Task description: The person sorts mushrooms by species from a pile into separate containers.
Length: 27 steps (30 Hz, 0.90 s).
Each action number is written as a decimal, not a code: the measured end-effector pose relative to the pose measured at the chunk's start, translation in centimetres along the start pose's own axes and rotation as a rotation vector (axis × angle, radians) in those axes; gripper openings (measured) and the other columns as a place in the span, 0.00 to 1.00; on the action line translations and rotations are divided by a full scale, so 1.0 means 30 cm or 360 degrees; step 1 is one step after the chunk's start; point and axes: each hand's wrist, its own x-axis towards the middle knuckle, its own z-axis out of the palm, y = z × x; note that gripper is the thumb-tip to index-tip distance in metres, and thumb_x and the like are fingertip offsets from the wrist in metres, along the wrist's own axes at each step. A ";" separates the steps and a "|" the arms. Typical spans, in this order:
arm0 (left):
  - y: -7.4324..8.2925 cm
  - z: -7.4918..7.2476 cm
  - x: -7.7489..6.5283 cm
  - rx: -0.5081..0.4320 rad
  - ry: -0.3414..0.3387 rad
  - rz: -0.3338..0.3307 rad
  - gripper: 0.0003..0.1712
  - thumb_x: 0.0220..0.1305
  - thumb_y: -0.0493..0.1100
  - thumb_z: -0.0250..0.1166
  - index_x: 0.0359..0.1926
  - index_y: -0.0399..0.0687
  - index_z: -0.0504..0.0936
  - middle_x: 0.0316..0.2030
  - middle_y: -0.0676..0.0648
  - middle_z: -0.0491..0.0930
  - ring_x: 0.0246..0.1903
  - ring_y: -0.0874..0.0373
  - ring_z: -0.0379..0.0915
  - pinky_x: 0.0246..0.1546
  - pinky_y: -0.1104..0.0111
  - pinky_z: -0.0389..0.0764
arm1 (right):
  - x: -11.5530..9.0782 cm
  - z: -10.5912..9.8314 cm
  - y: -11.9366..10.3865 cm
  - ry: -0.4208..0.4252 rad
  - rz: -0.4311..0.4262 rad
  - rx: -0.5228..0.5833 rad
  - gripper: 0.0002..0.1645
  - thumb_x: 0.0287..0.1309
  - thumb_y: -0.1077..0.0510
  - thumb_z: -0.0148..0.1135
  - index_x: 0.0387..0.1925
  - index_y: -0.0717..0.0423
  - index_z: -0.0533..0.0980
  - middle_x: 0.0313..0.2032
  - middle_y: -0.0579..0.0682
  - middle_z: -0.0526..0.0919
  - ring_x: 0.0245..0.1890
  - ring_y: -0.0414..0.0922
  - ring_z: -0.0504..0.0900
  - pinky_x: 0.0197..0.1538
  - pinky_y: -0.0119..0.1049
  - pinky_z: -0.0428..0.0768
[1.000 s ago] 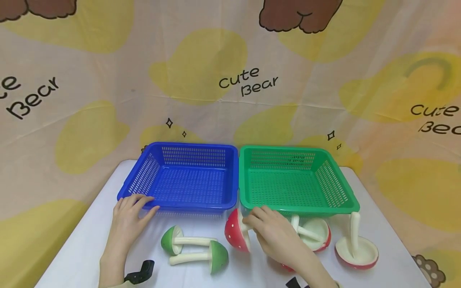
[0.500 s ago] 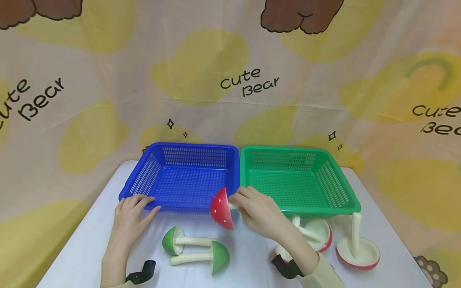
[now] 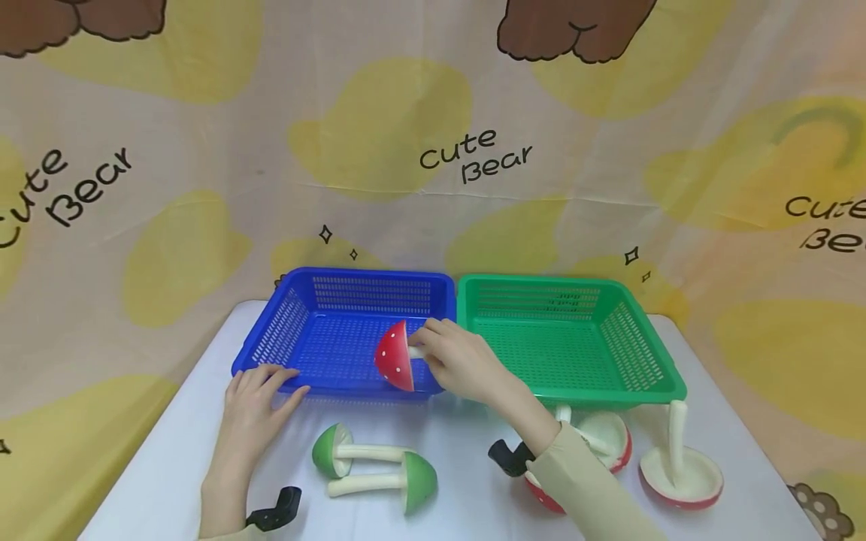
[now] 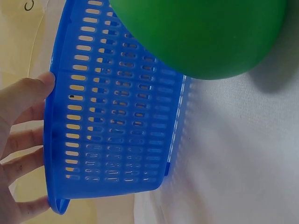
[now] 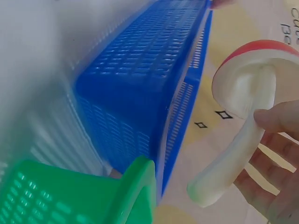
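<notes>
My right hand (image 3: pixel 456 357) pinches the white stem of a red-capped toy mushroom (image 3: pixel 395 357) over the front right part of the blue basket (image 3: pixel 443 289). White dots cover its cap, which points left in the head view. In the right wrist view thumb and fingers hold the stem (image 5: pixel 233 154) below the cap's pale underside. At the blue basket's front left corner is my left hand (image 3: pixel 253 409), thumb on the outer side of the rim (image 4: pixel 50 121) and fingers across it. Two green-capped toy mushrooms (image 3: pixel 421 482) lie in front of that basket.
A green basket (image 3: pixel 575 397) stands against the blue one on the right. Several red-capped mushrooms (image 3: pixel 683 477) lie in front of it, some partly behind my right sleeve (image 3: pixel 588 481). A patterned cloth (image 3: pixel 379 135) hangs behind the white table (image 3: pixel 162 466).
My right hand has lifted the red mushroom from in front of the baskets and carried it left and forward, over the blue basket. My left hand stays at the rim.
</notes>
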 end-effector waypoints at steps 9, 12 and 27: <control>0.006 0.001 -0.004 0.0016 -0.0009 -0.0015 0.17 0.49 0.42 0.74 0.41 0.41 0.84 0.40 0.40 0.80 0.47 0.40 0.71 0.62 0.35 0.57 | 0.106 0.048 0.002 -0.0205 0.0225 0.0301 0.13 0.61 0.63 0.58 0.47 0.51 0.80 0.38 0.45 0.81 0.37 0.39 0.78 0.37 0.28 0.79; 0.006 0.004 -0.005 0.0023 -0.0011 -0.0015 0.17 0.49 0.42 0.74 0.41 0.41 0.84 0.40 0.40 0.80 0.48 0.40 0.71 0.62 0.34 0.57 | 0.134 0.076 0.005 -0.0228 0.0266 0.0379 0.13 0.61 0.62 0.59 0.46 0.52 0.80 0.38 0.46 0.82 0.37 0.40 0.78 0.36 0.27 0.78; 0.015 0.000 -0.011 0.0052 -0.0003 -0.0020 0.17 0.49 0.42 0.74 0.41 0.42 0.84 0.39 0.41 0.80 0.47 0.41 0.72 0.62 0.35 0.57 | 0.195 0.202 0.038 -0.0358 0.0392 0.0484 0.12 0.60 0.64 0.59 0.45 0.55 0.81 0.37 0.48 0.84 0.35 0.41 0.77 0.39 0.32 0.78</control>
